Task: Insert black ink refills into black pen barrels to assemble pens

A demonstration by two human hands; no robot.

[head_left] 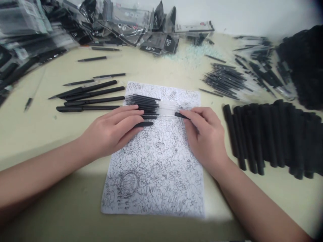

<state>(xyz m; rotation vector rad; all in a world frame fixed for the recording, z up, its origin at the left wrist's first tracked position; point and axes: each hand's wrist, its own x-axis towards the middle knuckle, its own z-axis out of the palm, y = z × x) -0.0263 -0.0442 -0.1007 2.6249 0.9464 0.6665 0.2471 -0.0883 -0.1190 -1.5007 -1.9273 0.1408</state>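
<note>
Both hands flat on scribbled paper [156,161]: left hand [114,129] fingers together pins the refill row [148,104] from rolling; right hand [204,134] pinches one refill's black end [180,115], aligned for squaring. Barrels [267,134] staged right on counter [50,141].

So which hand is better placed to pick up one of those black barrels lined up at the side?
Probably the right hand: the row of black barrels lies just beside it on the table, while the left hand rests across the scribbled paper, pinning the refills.
</note>
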